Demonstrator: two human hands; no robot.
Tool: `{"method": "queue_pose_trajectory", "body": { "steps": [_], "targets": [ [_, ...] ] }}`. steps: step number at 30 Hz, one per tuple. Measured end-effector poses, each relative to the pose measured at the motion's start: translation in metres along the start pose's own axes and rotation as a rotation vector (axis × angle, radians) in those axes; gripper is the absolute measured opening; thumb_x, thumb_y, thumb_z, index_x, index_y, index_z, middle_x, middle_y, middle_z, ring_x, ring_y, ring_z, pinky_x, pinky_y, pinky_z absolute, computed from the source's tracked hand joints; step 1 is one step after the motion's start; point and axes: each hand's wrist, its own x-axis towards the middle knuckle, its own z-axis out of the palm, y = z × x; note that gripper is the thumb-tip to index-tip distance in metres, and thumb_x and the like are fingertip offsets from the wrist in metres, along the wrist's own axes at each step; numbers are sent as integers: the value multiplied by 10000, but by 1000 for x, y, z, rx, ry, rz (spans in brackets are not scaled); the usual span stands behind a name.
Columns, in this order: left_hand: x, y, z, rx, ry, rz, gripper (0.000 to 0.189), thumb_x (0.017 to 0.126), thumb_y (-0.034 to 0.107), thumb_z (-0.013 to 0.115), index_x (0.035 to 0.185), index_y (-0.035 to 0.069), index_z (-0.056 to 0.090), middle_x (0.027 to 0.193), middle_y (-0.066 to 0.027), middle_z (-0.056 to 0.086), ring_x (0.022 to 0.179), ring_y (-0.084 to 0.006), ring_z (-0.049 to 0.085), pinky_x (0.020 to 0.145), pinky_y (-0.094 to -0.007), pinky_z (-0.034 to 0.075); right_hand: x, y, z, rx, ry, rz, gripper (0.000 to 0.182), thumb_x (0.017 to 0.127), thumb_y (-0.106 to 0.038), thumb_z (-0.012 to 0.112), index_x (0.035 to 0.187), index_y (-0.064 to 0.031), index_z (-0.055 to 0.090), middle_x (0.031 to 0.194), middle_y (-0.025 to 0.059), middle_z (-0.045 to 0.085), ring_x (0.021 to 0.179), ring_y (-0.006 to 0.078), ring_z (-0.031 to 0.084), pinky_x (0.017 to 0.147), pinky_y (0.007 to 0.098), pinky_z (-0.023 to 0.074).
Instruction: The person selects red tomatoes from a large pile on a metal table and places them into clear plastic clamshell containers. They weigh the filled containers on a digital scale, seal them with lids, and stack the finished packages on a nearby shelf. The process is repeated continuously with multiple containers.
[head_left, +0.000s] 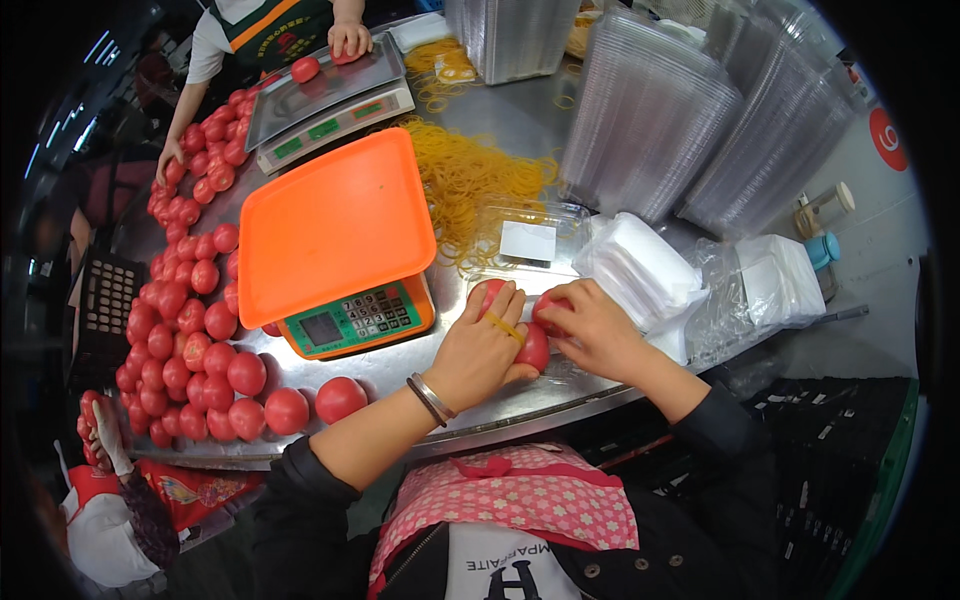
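Observation:
My left hand (476, 349), a yellow rubber band looped over its fingers, lies across red tomatoes at the table's front edge. One tomato (491, 291) shows beyond its fingers, and another tomato (533, 349) sits against its thumb. With bent fingers my right hand (600, 330) grips a third tomato (551, 306) just to the right. Clear plastic shows around these tomatoes, mostly hidden by my hands. Right beyond them lies a clear plastic clamshell lid (571, 217) with a white paper slip (528, 241) on it.
Left stands a scale with an orange tray (337, 225), beside many loose tomatoes (176, 330). Yellow rubber bands (480, 169) lie behind. Tall stacks of clear containers (645, 112) and white bags (637, 262) stand right. A co-worker's hand (349, 37) touches a tomato on another scale (330, 90).

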Motion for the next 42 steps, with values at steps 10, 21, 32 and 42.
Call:
{"method": "queue_pose_trajectory", "body": {
  "steps": [10, 21, 32, 42],
  "targets": [
    [-56, -19, 35, -1258, 123, -970, 437, 966, 337, 511, 1241, -3, 510, 945, -43, 559, 765, -101, 541, 641, -248, 489, -9, 52, 35, 1094, 431, 1009, 526, 926, -368, 572, 1208, 72, 515, 950, 110, 662, 923, 207, 613, 829, 328, 455],
    [-51, -16, 19, -451, 406, -483, 524, 809, 228, 688, 1255, 19, 509, 1140, -164, 524, 1072, -284, 525, 918, -408, 419, -16, -16, 4, -225, 311, 369, 477, 775, -155, 676, 1205, -28, 516, 1206, 151, 532, 1116, 271, 511, 880, 370, 390],
    [-10, -4, 23, -252, 76, -47, 433, 831, 356, 628, 1171, 91, 584, 1292, -131, 475, 1314, -314, 359, 1100, -505, 220, 5, -31, 4, -475, -153, 225, 509, 669, -144, 692, 1134, -30, 520, 1040, 134, 513, 992, 276, 518, 818, 345, 425],
    [-9, -10, 24, -290, 86, -20, 429, 820, 367, 638, 1133, 76, 603, 1275, -148, 482, 1301, -326, 368, 1106, -512, 207, 0, -11, -4, 151, -97, 718, 395, 930, -324, 534, 1164, -12, 595, 1013, 215, 566, 859, 381, 612, 763, 404, 491]
  ]
}}
